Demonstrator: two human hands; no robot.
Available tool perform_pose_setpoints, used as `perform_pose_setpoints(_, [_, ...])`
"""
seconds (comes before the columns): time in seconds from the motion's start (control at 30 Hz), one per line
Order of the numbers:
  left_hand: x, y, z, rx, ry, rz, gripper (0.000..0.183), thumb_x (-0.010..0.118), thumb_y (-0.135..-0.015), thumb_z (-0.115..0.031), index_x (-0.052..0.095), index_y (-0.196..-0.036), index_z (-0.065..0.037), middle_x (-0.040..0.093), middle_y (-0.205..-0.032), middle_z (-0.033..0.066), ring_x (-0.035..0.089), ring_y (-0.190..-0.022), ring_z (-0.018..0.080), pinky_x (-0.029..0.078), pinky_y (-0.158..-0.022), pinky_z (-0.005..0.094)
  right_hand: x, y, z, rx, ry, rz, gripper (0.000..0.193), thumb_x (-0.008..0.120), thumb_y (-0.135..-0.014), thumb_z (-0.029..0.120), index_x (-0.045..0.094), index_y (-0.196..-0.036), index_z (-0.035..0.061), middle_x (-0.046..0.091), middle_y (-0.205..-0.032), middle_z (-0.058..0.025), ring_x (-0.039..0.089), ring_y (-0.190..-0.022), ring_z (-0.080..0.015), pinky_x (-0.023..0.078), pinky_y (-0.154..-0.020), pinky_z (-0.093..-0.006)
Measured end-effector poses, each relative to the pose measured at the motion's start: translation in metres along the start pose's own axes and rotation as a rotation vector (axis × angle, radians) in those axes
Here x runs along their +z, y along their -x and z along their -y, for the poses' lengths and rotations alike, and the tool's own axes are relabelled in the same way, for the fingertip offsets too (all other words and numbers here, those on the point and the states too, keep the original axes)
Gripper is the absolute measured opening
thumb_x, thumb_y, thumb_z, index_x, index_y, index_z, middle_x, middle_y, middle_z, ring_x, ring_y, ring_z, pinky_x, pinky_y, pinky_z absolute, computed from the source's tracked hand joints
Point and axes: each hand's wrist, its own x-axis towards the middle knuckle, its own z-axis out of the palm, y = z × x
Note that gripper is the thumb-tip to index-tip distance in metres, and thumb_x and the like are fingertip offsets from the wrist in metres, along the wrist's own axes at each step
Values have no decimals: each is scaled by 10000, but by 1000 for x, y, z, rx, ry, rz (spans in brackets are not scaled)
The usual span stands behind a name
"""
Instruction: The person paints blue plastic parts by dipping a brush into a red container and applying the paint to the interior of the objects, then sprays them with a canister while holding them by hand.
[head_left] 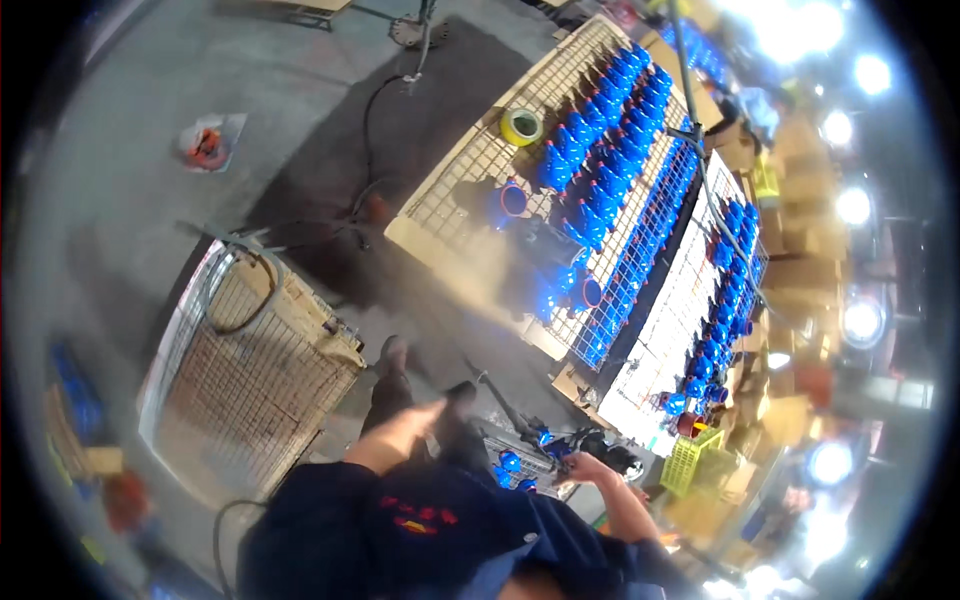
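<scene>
My left hand (425,412) reaches forward over my legs, smeared by motion, and its fingers cannot be made out. My right hand (583,467) is closed at the edge of a dark metal device (600,447); what lies inside its fingers is too small to name. Just left of it, several small blue parts (508,462) sit on a low wire rack. Ahead stands a wire-mesh table (470,165) bearing rows of blue, valve-like parts (610,115) with red-rimmed openings. A yellow tape roll (521,127) lies on the mesh.
A second mesh-topped stand (250,370) is at my left, with a hose (245,325) looped over it. At the right are a white-topped table (650,345) with more blue parts, a yellow crate (690,462) and cardboard boxes (805,200). A cable (368,130) trails across the floor.
</scene>
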Motion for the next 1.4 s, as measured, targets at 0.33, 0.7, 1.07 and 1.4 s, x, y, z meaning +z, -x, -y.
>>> perform_pose_setpoints(0.33, [143, 15, -99, 249, 1642, 309, 752, 331, -910, -714, 595, -1181, -64, 668, -1104, 92, 641, -946, 253, 507, -796, 397, 86, 81, -93, -242, 9, 78, 525, 798, -724, 495, 698, -1015, 70, 680, -931, -118, 639, -888, -264, 497, -792, -391])
perform_pose_setpoints(0.7, [133, 401, -105, 1615, 363, 410, 421, 559, -975, -350, 523, -1306, -92, 566, -724, 10, 466, -538, 109, 369, -531, 259, -48, 29, 26, -597, 253, -189, 600, 778, -790, 350, 560, -1265, 57, 565, -1308, -177, 537, -1198, -311, 436, -992, -394])
perform_pose_setpoints(1.07, [203, 325, -98, 1045, -634, 565, 434, 672, -916, -161, 555, -1318, -46, 648, -1132, 92, 552, -1058, 109, 456, -941, 301, -103, 186, 341, -759, -897, -208, 486, 561, -972, 350, 511, -1259, -39, 427, -615, 5, 395, -462, -74, 301, -393, -237])
perform_pose_setpoints(1.4, [42, 250, -218, 970, 1011, 884, 828, 321, -917, -717, 440, -1350, -21, 551, -1278, 210, 499, -1240, 394, 389, -1067, 548, -106, 277, 217, -1789, -541, 4, 244, 696, -809, 242, 653, -759, 6, 654, -661, -119, 598, -502, -220, 469, -476, -323])
